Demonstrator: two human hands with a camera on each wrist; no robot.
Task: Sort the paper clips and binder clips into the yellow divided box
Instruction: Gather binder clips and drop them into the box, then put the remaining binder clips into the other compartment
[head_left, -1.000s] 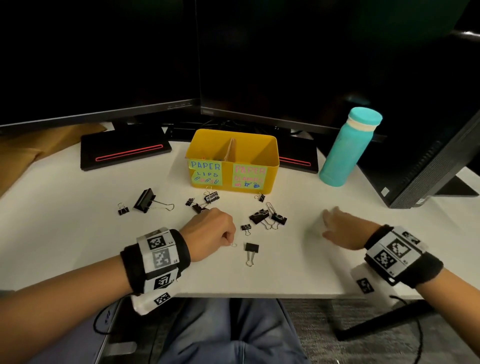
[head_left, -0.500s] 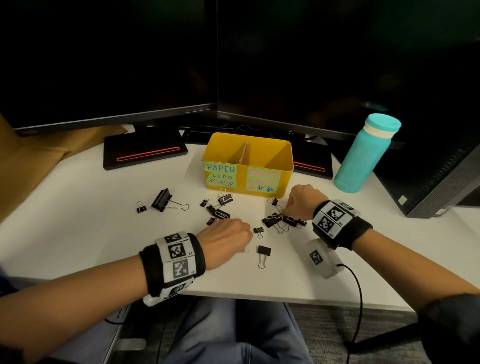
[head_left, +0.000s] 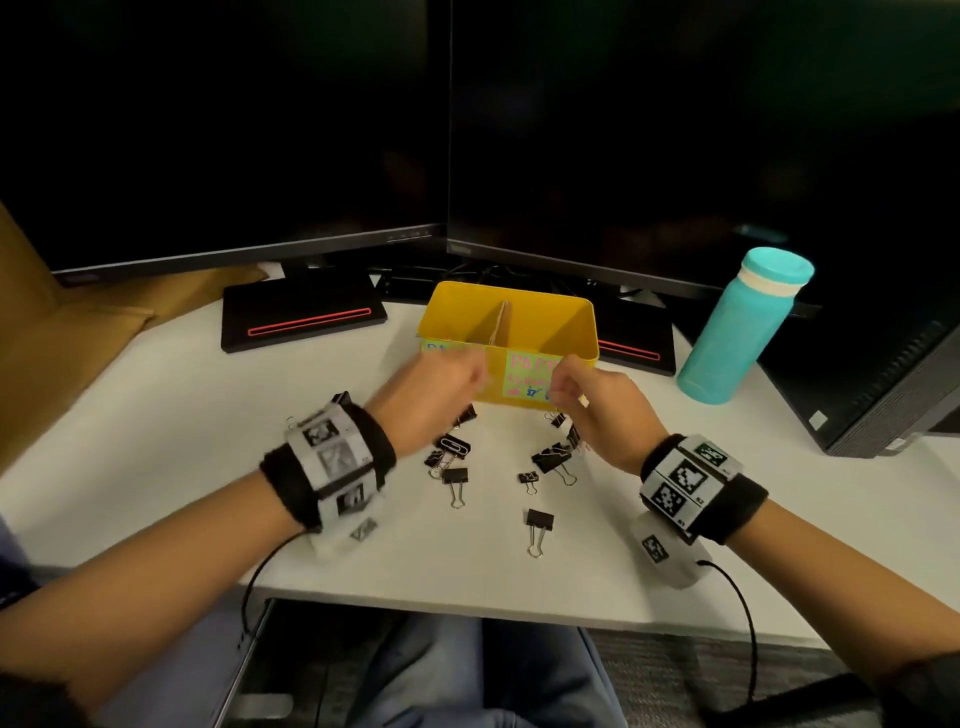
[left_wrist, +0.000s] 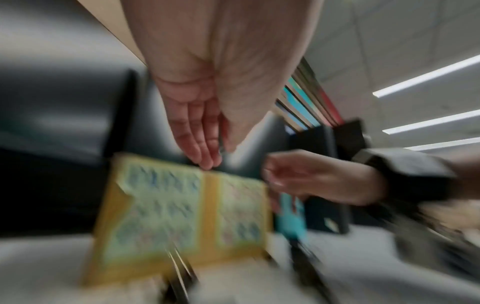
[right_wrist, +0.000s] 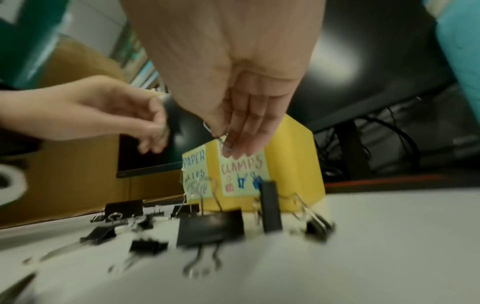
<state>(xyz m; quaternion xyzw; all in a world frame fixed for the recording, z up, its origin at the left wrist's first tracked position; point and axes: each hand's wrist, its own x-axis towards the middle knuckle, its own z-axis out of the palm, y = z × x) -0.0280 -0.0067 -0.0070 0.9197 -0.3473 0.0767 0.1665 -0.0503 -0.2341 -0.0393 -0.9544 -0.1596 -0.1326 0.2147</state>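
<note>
Only the right wrist view shows the wire paper clip (right_wrist: 219, 134) pinched between the right hand's (head_left: 597, 402) thumb and fingertips (right_wrist: 228, 144), just above the near wall of the yellow divided box (head_left: 566, 322). The left hand (head_left: 441, 382) hovers beside it, blurred; its grip cannot be told. Black binder clips (head_left: 537, 519) lie scattered below both hands.

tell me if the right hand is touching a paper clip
Touching: the right wrist view shows the right hand pinching a wire paper clip between thumb and fingers.
</note>
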